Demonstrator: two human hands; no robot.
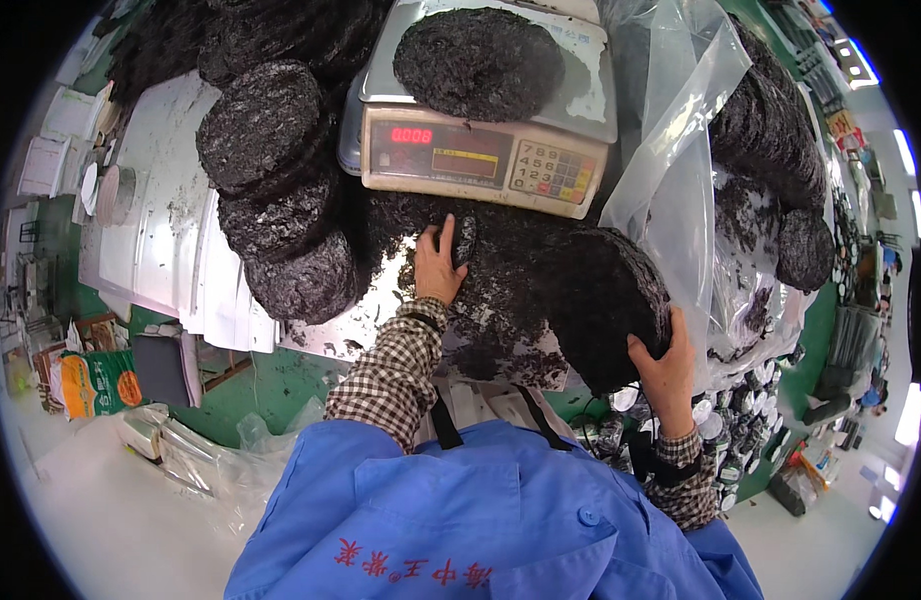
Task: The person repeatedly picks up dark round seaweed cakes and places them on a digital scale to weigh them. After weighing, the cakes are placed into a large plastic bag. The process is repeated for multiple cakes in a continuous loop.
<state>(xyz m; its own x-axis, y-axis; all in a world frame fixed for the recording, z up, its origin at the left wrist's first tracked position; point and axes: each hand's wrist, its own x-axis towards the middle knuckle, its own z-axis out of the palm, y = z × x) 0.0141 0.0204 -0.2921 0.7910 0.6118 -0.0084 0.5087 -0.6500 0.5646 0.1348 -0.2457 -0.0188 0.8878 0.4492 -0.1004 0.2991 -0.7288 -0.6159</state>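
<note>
My left hand [440, 264] reaches among loose dark flakes on the table, its fingers spread beside a small dark clump [464, 241]. I cannot tell if the fingers touch it. On the right, my right hand [667, 367] grips the edge of a stack of round dark dried seaweed cakes [607, 300], which leans on its side. Beyond both hands stands a digital scale [479, 157] with a lit red display and a keypad. One round seaweed cake [478, 64] lies on its metal pan.
Piles of round seaweed cakes [258, 127] stand at the left beside pale flat sheets [153, 187]. A clear plastic bag [655, 187] hangs at the scale's right, near more stacked cakes [768, 135]. A grey stool [164, 367] and an orange and green sack [100, 382] are at lower left.
</note>
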